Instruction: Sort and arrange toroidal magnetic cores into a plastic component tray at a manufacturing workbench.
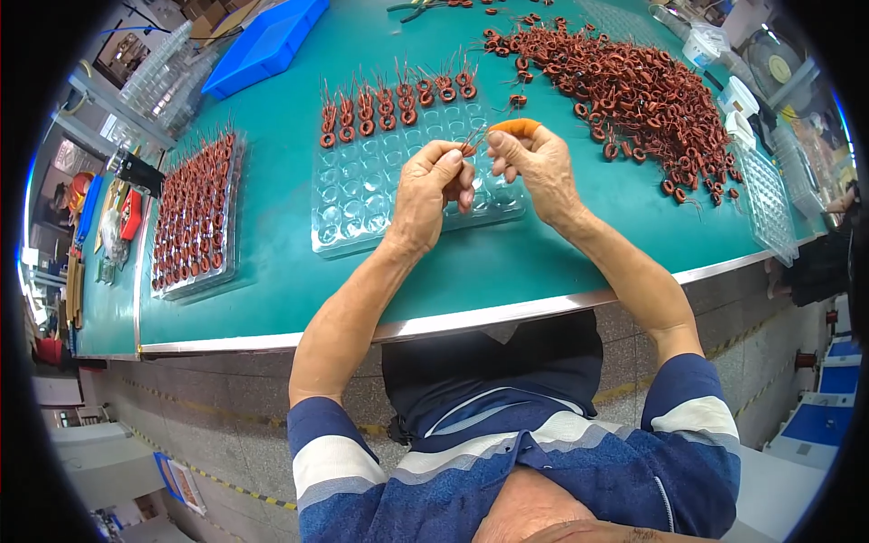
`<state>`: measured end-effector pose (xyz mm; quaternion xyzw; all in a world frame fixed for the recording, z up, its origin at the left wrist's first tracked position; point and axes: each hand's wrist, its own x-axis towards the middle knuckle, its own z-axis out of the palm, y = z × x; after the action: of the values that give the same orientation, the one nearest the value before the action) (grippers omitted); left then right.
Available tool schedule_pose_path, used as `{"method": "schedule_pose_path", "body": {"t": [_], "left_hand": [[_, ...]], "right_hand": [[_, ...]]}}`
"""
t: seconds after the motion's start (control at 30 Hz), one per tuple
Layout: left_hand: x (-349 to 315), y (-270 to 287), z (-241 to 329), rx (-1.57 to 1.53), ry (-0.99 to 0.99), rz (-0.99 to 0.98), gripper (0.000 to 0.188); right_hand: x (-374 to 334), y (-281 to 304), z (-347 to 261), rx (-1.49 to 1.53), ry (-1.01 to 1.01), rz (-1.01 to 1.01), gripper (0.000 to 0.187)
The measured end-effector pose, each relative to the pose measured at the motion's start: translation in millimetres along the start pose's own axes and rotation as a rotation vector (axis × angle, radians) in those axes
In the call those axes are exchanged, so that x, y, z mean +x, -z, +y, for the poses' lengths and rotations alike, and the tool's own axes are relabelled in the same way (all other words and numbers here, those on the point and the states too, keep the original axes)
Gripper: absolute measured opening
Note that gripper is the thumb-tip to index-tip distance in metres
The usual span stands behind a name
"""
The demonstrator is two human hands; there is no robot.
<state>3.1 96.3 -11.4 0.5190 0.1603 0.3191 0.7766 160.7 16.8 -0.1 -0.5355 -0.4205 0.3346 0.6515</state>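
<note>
Over the clear plastic tray point(348, 195), my left hand point(433, 185) is closed on a small copper-wound ring coil, which is mostly hidden by the fingers. Thin wire leads point(474, 140) stick out of it toward the right. My right hand point(536, 167) pinches at those leads with thumb and index finger; an orange cover point(516, 128) wraps that index finger. Several rows of wound coils point(387, 107) stand in the tray's far cups, leads upward. Its nearer cups show no coils.
A large heap of coils point(634, 95) spreads across the right of the green table point(543, 258). At left stands a full tray of coils point(193, 213). Beyond are a blue bin point(267, 50) and pliers point(416, 9). Another clear tray point(768, 204) lies at the right edge.
</note>
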Motion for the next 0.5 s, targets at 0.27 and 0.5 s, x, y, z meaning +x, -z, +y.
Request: {"method": "schedule_pose_path", "body": {"t": [0.27,0.5], "left_hand": [[1.4,-4.2,-15.0,0.213,-0.105,0.022,0.021],[-0.1,-8.1,-23.1,0.354,-0.135,0.047,0.036]], "right_hand": [[-7.8,-11.6,-2.5,-0.143,0.135,-0.025,0.029],[46.3,-2.3,-20.0,-0.382,0.276,-0.004,0.018]]}}
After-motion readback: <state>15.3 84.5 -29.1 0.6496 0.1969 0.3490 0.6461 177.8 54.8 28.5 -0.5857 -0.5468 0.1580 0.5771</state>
